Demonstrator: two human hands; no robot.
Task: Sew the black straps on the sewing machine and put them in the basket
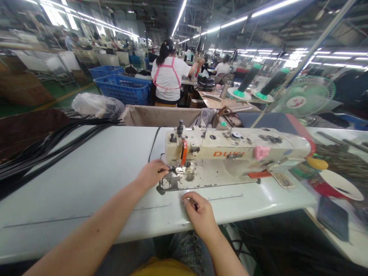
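A white sewing machine (238,149) stands on the pale table (71,184), an orange part beside its needle area. At the left of the presser foot, my left hand (152,173) pinches the end of a thin black strip (154,143), which loops behind the hand towards the table's far edge. My right hand (198,211) is over the table's front edge, in front of the machine bed, its fingers curled together; something small and dark shows between them, too small to name.
Long black strips (57,143) lie at the left. Behind the table stands a cloth-lined bin (163,116). A fan (307,96), thread cones (247,82), a bowl (340,185) and a phone (332,218) are at the right. A person in a pink apron sits ahead.
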